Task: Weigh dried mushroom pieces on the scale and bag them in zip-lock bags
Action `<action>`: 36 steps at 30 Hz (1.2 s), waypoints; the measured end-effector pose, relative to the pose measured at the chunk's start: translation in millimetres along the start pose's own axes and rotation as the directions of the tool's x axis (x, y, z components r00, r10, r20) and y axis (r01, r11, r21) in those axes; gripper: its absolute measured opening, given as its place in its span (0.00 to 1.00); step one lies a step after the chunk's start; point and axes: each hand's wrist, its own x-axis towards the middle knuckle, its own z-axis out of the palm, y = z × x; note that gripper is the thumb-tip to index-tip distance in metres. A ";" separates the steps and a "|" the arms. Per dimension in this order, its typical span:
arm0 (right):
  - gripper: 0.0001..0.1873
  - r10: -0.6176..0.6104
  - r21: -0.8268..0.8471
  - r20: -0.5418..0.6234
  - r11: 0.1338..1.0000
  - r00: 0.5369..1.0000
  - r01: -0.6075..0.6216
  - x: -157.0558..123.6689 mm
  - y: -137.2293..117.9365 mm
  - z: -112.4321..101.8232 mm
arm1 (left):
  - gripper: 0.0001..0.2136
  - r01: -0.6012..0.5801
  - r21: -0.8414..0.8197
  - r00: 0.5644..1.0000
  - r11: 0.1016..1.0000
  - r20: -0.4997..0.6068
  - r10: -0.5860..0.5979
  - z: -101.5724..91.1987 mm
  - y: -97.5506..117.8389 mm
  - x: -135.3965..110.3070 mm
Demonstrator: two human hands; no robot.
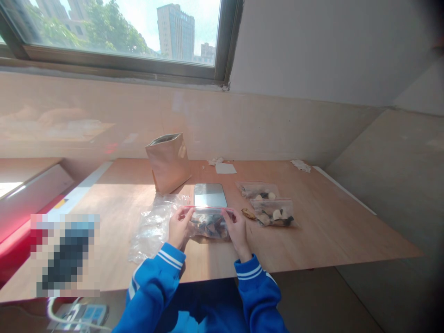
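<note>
Between my hands is a clear zip bag (210,226) with a pink seal strip, holding dark and pale dried pieces. My left hand (179,225) pinches its top left corner, and my right hand (236,226) pinches the top right corner. Just behind the bag lies a flat scale with a silvery top (210,194). To the right rest two more filled zip bags, a front one (274,213) and a back one (258,189). One loose brown dried piece (248,213) lies beside them. Clear empty plastic bags (152,226) lie next to my left hand.
A brown paper bag (169,164) stands open at the back left. A white card (225,168) and crumpled tissue (301,165) lie near the wall. A blurred dark object (69,254) is at the table's left front, with a white cable (52,310) below it.
</note>
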 end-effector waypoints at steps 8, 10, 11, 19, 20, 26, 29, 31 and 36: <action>0.19 -0.007 -0.030 -0.030 1.000 1.000 0.006 -1.1 -2.0 0.4 | 0.16 -0.028 0.084 1.000 0.996 -0.009 0.029 -0.7 -0.9 0.1; 0.19 -0.007 -0.034 -0.040 0.999 0.999 0.005 -1.4 -3.4 0.6 | 0.15 -0.038 0.090 0.999 0.995 -0.020 0.040 -0.4 -0.5 -0.5; 0.19 -0.008 -0.036 -0.044 0.999 0.999 0.007 -1.5 -3.9 0.7 | 0.15 -0.041 0.092 0.999 0.995 -0.030 0.044 -0.1 0.1 -1.0; 0.18 -0.016 -0.021 -0.040 1.000 0.999 0.015 -1.2 -3.4 -0.2 | 0.15 -0.024 0.055 1.000 0.998 -0.014 0.025 -0.3 2.5 -1.4; 0.18 -0.013 -0.005 -0.042 1.000 0.999 0.012 -1.1 -3.5 -0.2 | 0.15 -0.010 0.035 1.000 0.999 0.010 0.010 -0.4 2.3 -1.2; 0.19 0.033 0.071 0.003 0.997 0.999 -0.033 -1.1 -2.9 2.0 | 0.17 0.035 -0.015 0.991 0.999 0.127 -0.033 0.1 3.0 -2.7; 0.19 0.054 0.076 0.016 0.996 0.998 -0.055 -1.4 -1.9 3.0 | 0.17 0.026 -0.007 0.992 1.000 0.126 -0.025 0.5 3.9 -3.6; 0.18 0.045 0.071 0.024 0.996 0.999 -0.046 -1.7 -2.1 3.2 | 0.17 0.036 -0.012 0.992 0.999 0.121 -0.035 0.8 5.0 -3.9; 0.17 0.028 0.075 0.028 0.997 0.999 -0.030 -2.6 -4.5 3.4 | 0.17 0.030 0.010 0.998 0.999 0.063 -0.031 1.9 8.0 -4.2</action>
